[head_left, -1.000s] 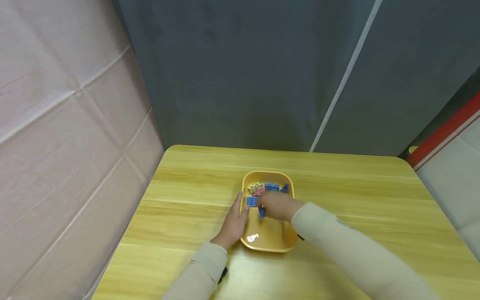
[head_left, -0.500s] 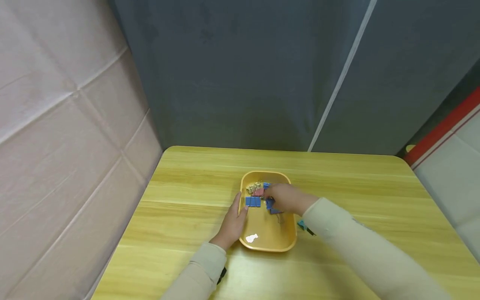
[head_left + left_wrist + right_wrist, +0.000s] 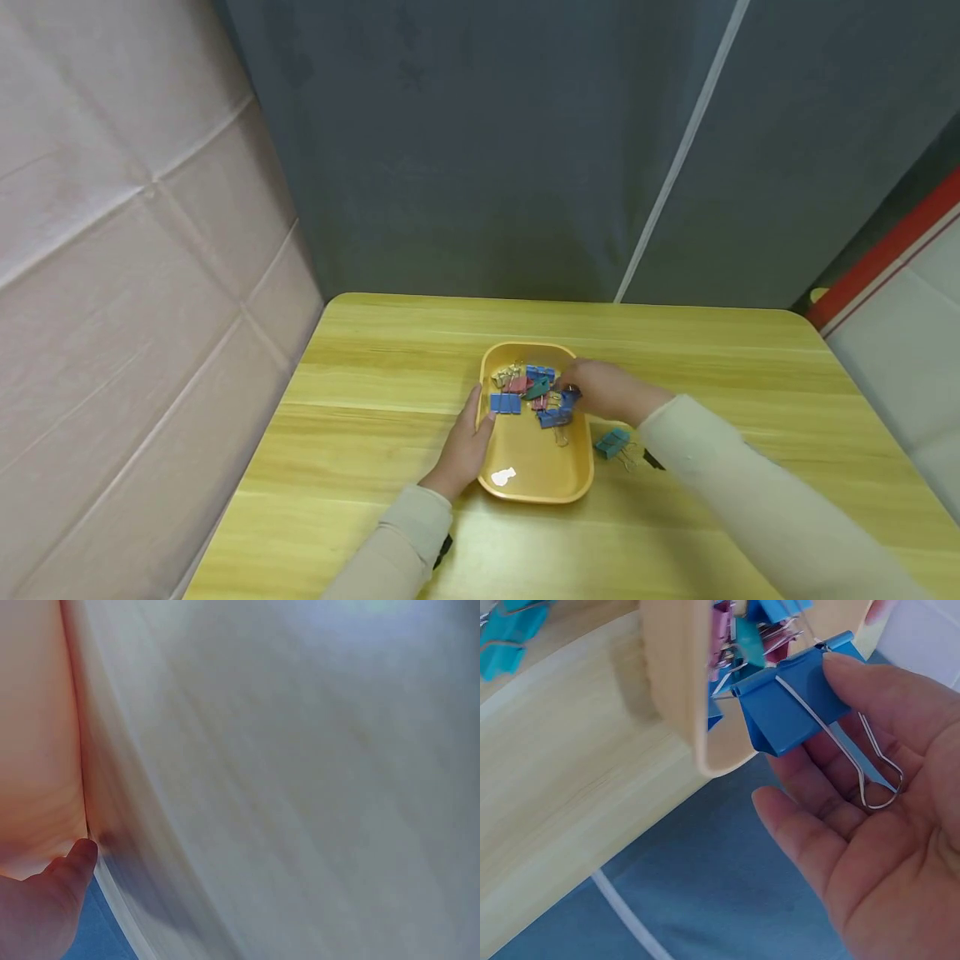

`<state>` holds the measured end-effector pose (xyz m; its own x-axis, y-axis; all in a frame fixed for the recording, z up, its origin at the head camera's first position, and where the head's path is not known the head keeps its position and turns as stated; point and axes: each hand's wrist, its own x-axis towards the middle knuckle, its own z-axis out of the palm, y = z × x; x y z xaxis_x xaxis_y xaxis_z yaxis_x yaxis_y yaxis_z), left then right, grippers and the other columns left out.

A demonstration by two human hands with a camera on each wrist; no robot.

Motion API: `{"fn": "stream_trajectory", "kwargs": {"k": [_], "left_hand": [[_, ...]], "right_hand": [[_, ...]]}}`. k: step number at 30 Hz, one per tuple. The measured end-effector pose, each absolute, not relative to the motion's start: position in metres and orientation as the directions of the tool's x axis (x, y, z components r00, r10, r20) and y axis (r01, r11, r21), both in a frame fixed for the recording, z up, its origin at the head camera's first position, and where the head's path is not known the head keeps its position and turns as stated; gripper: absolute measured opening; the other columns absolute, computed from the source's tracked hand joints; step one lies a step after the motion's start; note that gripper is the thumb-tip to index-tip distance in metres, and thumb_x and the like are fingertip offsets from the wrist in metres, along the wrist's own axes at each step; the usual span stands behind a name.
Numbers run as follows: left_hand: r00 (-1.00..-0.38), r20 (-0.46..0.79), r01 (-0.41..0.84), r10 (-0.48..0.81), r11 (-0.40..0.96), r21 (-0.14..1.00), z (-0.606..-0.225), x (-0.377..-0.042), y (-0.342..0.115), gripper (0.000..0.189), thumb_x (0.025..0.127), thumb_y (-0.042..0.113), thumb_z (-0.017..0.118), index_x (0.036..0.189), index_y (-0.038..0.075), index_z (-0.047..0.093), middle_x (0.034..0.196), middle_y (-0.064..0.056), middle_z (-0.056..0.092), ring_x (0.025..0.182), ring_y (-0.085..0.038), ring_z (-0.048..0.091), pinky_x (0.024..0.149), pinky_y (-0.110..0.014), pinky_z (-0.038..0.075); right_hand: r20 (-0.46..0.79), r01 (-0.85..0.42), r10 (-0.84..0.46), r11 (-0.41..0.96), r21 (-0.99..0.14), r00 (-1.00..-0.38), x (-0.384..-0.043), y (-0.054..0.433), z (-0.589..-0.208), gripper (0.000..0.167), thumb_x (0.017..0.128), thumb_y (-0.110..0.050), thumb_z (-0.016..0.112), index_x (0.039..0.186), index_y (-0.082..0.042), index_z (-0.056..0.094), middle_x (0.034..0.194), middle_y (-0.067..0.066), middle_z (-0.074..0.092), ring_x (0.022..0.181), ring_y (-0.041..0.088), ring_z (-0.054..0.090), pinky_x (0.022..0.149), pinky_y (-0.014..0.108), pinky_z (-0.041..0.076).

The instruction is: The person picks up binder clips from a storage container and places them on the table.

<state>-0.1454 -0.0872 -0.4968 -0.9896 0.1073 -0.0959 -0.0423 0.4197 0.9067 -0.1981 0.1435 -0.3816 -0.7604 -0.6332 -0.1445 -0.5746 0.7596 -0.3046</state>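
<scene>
Here's the left hand (image 3: 459, 450) lying straight-fingered against the tray (image 3: 536, 483) just to its right, and across it the right hand (image 3: 611, 392) pinches a blue binder clip (image 3: 776, 716), liable to drop if that hold slackens!

No text, label, brand, number or sign can be read in any of the three views.
</scene>
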Motion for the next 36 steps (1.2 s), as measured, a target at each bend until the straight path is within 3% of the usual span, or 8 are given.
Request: {"fn": "stream_trajectory", "kwargs": {"k": [8,17,24,36], "left_hand": [[-0.989,-0.1,-0.046,0.106,0.421,0.906,-0.495,-0.146,-0.087,0.059,0.105,0.027,0.038,0.156,0.012,0.012,0.159,-0.011,0.019,0.144,-0.036,0.021,0.118,-0.052,0.016],[-0.988,-0.109,-0.053,0.111,0.421,0.905,-0.495,-0.145,-0.087,0.059,0.105,0.027,0.037,0.156,0.013,0.011,0.16,-0.011,0.018,0.144,-0.036,0.02,0.118,-0.051,0.016],[-0.988,-0.104,-0.049,0.112,0.412,0.91,-0.496,-0.145,-0.087,0.059,0.105,0.028,0.037,0.156,0.013,0.012,0.16,-0.011,0.019,0.144,-0.037,0.02,0.118,-0.053,0.016],[-0.989,-0.095,-0.04,0.111,0.416,0.908,-0.497,-0.145,-0.088,0.059,0.105,0.027,0.038,0.156,0.012,0.012,0.159,-0.011,0.019,0.144,-0.036,0.021,0.118,-0.053,0.016]], "right_hand": [[-0.118,-0.582,-0.633,0.758,-0.294,-0.765,-0.197,0.166,-0.387,0.014,0.079,0.003,0.072,0.091,-0.005,0.072,0.079,0.0,0.058,0.071,0.011,0.052,0.065,0.027,0.052],[-0.18,-0.502,-0.565,0.81,-0.303,-0.805,-0.196,0.189,-0.396,0.012,0.077,0.003,0.072,0.088,-0.003,0.07,0.08,0.001,0.058,0.072,0.013,0.052,0.068,0.032,0.053],[-0.183,-0.492,-0.562,0.81,-0.32,-0.806,-0.196,0.209,-0.406,0.011,0.077,0.005,0.069,0.077,-0.006,0.066,0.072,-0.002,0.058,0.065,0.011,0.047,0.06,0.028,0.046],[-0.244,-0.422,-0.503,0.85,-0.317,-0.829,-0.188,0.232,-0.421,0.008,0.079,0.001,0.072,0.08,-0.006,0.067,0.077,0.0,0.058,0.071,0.014,0.049,0.063,0.032,0.049]]}}
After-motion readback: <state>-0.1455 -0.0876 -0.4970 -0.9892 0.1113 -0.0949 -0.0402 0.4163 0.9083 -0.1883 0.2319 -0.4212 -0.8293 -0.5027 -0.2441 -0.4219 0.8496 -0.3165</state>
